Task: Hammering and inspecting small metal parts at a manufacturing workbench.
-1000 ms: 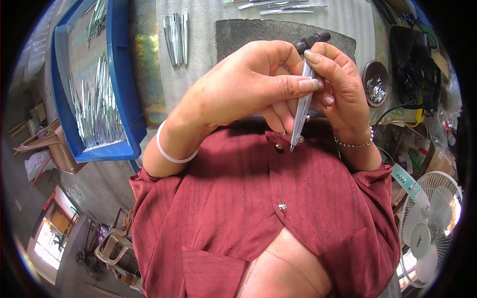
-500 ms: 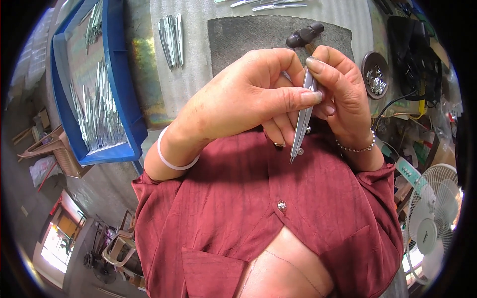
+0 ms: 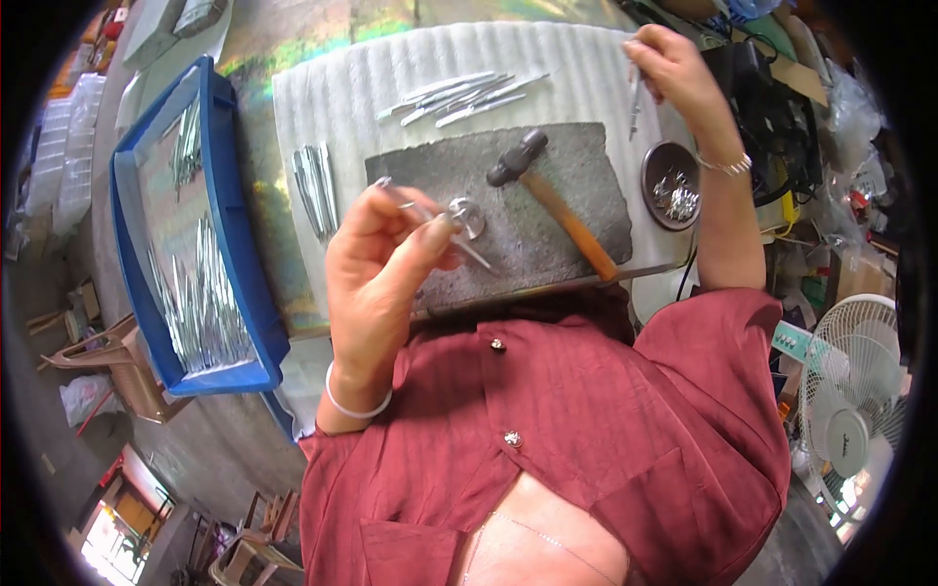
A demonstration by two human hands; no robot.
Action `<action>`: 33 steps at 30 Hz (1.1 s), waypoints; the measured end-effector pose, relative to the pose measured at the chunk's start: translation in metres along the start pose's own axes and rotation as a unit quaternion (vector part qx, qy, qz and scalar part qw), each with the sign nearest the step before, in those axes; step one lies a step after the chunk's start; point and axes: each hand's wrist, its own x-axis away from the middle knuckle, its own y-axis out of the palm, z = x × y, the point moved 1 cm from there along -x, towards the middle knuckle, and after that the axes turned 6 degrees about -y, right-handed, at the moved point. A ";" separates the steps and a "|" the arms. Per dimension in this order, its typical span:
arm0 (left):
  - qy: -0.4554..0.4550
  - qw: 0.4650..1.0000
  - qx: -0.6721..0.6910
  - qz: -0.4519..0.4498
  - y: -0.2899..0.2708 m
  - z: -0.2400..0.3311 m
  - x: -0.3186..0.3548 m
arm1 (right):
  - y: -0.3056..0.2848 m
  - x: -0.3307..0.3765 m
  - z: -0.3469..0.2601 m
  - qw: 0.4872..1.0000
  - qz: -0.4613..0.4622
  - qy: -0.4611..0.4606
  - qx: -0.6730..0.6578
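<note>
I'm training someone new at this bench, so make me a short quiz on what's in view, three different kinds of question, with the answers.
1. Which tool lies on the dark pad?
2. True or false: the blue tray stands on the person's right.
3. What does the left hand hold?
A) a cup
B) a slim metal piece
C) a folded cloth

Key:
1. A hammer with a wooden handle.
2. False; the blue tray is on the person's left.
3. B.
</note>
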 end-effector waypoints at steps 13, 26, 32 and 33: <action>-0.092 0.950 0.298 -0.021 -0.012 -0.027 -0.002 | 0.095 0.110 -0.102 0.899 -0.164 -0.029 -0.405; -0.127 0.985 0.094 -0.074 -0.015 -0.034 0.026 | 0.122 0.123 -0.108 0.871 -0.166 0.007 -0.462; -0.048 0.987 -0.130 -0.085 -0.012 -0.027 0.031 | 0.129 0.127 -0.118 0.877 -0.184 0.096 -0.434; -0.056 0.988 -0.111 -0.087 -0.012 -0.028 0.030 | 0.130 0.127 -0.119 0.877 -0.185 0.097 -0.433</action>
